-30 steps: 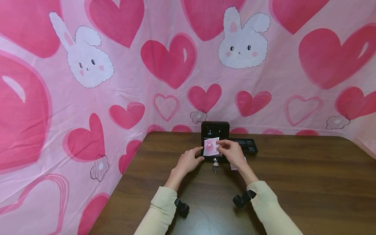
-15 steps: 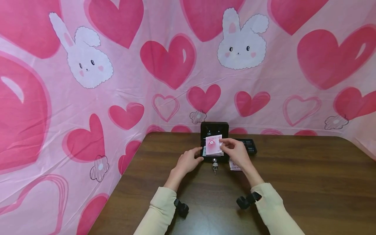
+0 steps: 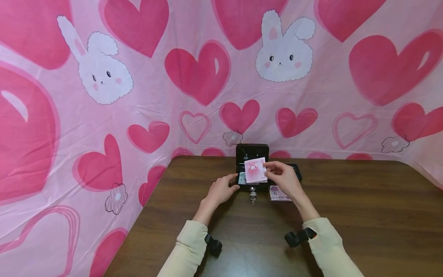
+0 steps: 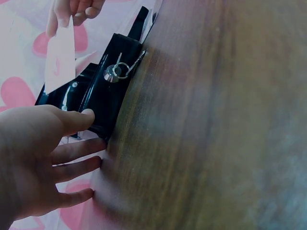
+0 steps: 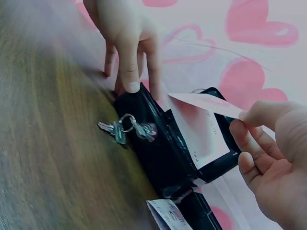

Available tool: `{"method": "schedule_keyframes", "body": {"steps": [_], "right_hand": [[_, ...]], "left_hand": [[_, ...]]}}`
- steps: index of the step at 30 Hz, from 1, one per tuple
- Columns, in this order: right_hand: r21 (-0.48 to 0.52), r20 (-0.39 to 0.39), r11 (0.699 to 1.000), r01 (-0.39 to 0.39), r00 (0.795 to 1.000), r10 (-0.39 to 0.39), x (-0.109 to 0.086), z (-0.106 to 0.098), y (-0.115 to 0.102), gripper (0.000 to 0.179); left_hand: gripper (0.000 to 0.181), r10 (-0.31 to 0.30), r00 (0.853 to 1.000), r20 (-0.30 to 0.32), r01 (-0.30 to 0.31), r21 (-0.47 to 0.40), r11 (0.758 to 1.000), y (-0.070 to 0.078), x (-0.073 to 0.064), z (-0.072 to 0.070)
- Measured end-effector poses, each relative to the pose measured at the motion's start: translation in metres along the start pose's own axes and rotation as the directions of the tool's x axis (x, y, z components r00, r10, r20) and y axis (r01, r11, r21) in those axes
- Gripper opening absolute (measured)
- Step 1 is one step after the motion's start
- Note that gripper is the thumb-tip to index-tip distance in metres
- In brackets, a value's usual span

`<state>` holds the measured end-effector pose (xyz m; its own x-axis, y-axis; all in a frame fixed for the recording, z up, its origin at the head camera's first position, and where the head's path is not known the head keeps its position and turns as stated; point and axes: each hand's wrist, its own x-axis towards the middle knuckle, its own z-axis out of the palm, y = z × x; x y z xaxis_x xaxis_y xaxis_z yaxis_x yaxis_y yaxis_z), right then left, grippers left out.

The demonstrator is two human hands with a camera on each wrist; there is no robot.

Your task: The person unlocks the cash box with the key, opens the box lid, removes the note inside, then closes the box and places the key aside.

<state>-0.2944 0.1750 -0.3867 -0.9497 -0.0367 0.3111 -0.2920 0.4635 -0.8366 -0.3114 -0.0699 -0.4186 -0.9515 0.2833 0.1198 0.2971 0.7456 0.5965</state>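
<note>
Over a small black cash box (image 3: pixel 253 187) with its lid raised, my right hand (image 3: pixel 285 177) pinches a folded pink banknote (image 3: pixel 255 170) between thumb and fingers. My left hand (image 3: pixel 221 190) rests at the box's left end. Its fingers are straight, and in the left wrist view the thumb (image 4: pixel 79 120) touches the box's corner. A blue-green note (image 3: pixel 242 178) lies inside the box, partly covered by the pink one. Keys on a ring (image 5: pixel 122 128) hang from the lock on the front wall.
A folded purple-pink banknote (image 3: pixel 278 193) marked with a 5 lies on the wooden table (image 3: pixel 346 215), right of the box. Behind the right hand is a black tray (image 3: pixel 295 172), mostly hidden. A pink heart-patterned cloth (image 3: pixel 197 127) hangs behind the table.
The right hand has lifted the pink banknote and moved it slightly right, uncovering the blue-green note and more of the note on the table. The left hand has stayed at the box.
</note>
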Motion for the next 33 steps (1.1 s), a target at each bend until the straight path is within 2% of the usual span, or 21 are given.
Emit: {"method": "schedule_keyframes", "body": {"steps": [11, 17, 23, 33], "right_hand": [[0.067, 0.029, 0.998, 0.011, 0.999, -0.013, -0.002, -0.020, 0.002, 0.032], [0.066, 0.040, 0.998, 0.018, 0.999, -0.020, -0.004, -0.029, 0.007, 0.037], [0.117, 0.089, 0.993, -0.003, 0.996, -0.008, -0.007, -0.039, 0.008, 0.042], [0.073, 0.110, 0.997, 0.021, 0.993, -0.029, -0.010, -0.054, 0.012, 0.042]], "left_hand": [[0.049, 0.011, 1.000, -0.006, -0.011, 0.002, 1.000, 0.002, 0.000, 0.001], [0.048, 0.026, 1.000, -0.016, -0.026, 0.015, 1.000, 0.001, 0.001, 0.002], [0.049, 0.042, 0.999, -0.017, -0.042, 0.020, 0.999, 0.000, 0.000, 0.001], [0.049, 0.042, 0.999, -0.015, -0.042, 0.024, 0.999, -0.004, 0.001, 0.001]]}}
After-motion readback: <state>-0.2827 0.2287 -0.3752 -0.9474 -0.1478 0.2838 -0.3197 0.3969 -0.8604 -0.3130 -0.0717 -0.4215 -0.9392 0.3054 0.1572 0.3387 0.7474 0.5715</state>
